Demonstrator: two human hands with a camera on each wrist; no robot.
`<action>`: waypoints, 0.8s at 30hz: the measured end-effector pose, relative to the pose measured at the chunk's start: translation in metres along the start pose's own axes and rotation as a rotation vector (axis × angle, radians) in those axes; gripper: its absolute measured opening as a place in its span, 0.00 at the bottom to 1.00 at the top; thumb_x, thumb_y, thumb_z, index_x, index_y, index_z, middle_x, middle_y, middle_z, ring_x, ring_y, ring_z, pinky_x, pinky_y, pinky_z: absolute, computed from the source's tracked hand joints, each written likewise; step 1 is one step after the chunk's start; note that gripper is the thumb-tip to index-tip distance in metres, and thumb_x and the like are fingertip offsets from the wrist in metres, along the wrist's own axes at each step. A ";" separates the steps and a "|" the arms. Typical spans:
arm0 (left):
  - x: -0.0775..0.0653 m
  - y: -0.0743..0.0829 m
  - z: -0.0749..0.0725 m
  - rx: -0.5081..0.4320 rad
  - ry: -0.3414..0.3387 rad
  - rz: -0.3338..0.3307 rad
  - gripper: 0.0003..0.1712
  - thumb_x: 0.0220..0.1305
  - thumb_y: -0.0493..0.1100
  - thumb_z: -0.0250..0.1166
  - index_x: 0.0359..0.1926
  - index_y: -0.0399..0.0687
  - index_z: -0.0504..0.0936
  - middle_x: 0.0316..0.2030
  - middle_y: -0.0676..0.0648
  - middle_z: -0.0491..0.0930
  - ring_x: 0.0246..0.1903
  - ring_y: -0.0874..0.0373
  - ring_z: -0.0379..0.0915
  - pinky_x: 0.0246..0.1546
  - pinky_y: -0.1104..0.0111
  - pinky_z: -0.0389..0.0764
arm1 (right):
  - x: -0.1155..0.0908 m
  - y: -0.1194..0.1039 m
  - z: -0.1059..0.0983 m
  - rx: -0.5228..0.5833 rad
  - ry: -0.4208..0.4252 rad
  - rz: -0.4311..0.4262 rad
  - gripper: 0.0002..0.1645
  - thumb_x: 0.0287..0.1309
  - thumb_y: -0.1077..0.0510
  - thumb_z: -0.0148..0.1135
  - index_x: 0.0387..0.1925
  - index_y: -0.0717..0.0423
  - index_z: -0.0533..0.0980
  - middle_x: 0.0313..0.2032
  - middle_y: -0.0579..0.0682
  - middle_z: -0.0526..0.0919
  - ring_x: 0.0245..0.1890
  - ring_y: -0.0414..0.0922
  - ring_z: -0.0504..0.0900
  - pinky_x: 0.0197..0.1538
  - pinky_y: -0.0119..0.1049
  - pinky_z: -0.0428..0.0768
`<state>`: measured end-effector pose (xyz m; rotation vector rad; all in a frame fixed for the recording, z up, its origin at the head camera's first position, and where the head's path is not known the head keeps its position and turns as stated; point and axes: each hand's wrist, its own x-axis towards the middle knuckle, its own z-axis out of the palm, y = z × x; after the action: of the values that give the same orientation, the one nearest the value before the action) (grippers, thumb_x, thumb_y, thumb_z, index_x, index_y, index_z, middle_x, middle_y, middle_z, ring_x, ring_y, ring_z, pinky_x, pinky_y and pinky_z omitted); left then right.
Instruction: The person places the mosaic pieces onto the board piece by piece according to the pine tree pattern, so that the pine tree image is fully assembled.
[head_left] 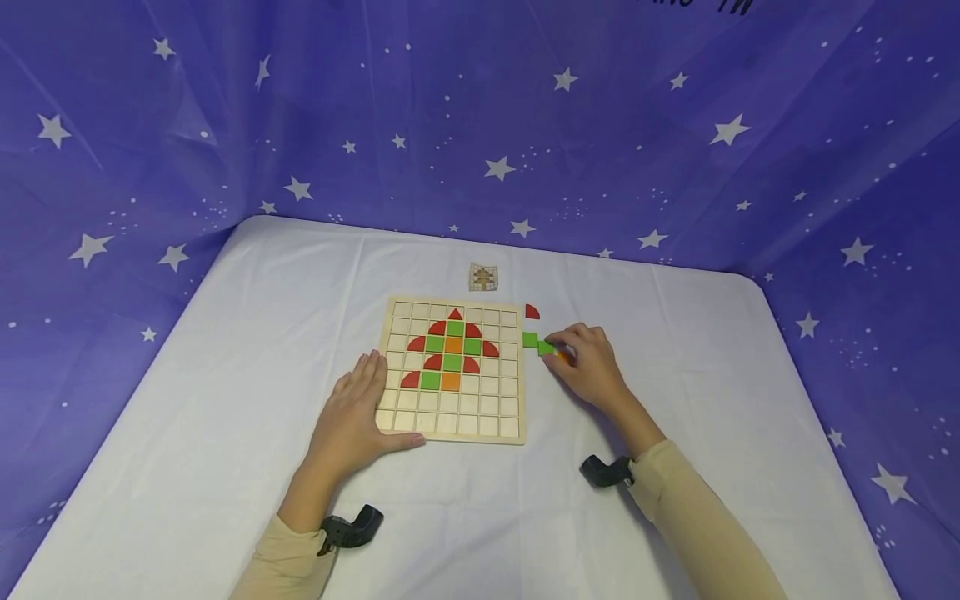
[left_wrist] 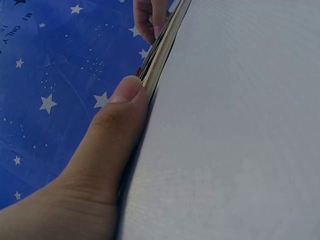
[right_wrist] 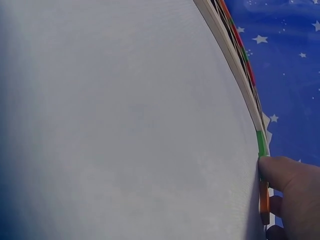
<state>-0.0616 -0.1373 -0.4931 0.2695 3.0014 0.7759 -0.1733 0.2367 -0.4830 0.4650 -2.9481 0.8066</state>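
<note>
A square wooden grid board [head_left: 495, 425] lies on the table with red, green and orange tiles set in a tree shape. My left hand [head_left: 348, 417] rests at its left side, fingers extended along that edge and thumb [left_wrist: 127, 92] against the front edge. Just right of the board, my right hand [head_left: 588, 367] pinches a green square tile [head_left: 546, 348] between thumb and fingers. Another green tile [head_left: 529, 340] touches the board's right edge. An orange tile [head_left: 564, 358] shows partly under the right hand; in the right wrist view its edge [right_wrist: 264, 202] lies below the thumb.
A small card with a tree pattern [head_left: 483, 277] lies behind the board. A red quarter-round tile [head_left: 532, 312] sits off the board's upper right. White cloth [head_left: 465, 517] covers the table, and a blue starry curtain [head_left: 450, 108] hangs behind and at both sides.
</note>
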 end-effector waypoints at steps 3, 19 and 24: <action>0.000 0.000 0.000 -0.002 -0.002 0.000 0.82 0.35 0.85 0.67 0.78 0.39 0.46 0.79 0.40 0.45 0.79 0.44 0.39 0.77 0.49 0.49 | -0.001 0.000 0.000 -0.001 -0.009 0.003 0.20 0.59 0.46 0.69 0.51 0.48 0.82 0.46 0.48 0.81 0.48 0.50 0.70 0.49 0.44 0.67; -0.001 0.002 -0.001 -0.006 -0.011 -0.006 0.81 0.35 0.84 0.67 0.78 0.38 0.47 0.79 0.39 0.45 0.79 0.44 0.39 0.77 0.49 0.48 | -0.006 -0.017 -0.003 -0.139 -0.022 -0.039 0.22 0.62 0.44 0.66 0.50 0.54 0.82 0.43 0.49 0.80 0.48 0.48 0.72 0.51 0.46 0.72; -0.001 0.002 -0.002 -0.003 -0.008 -0.004 0.81 0.35 0.84 0.68 0.78 0.38 0.47 0.79 0.40 0.44 0.79 0.44 0.38 0.77 0.49 0.48 | -0.006 -0.031 0.001 -0.054 0.010 -0.093 0.22 0.62 0.43 0.66 0.48 0.54 0.82 0.44 0.47 0.80 0.49 0.47 0.72 0.54 0.46 0.71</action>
<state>-0.0607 -0.1366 -0.4906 0.2662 2.9922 0.7774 -0.1578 0.2125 -0.4690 0.5880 -2.9060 0.7160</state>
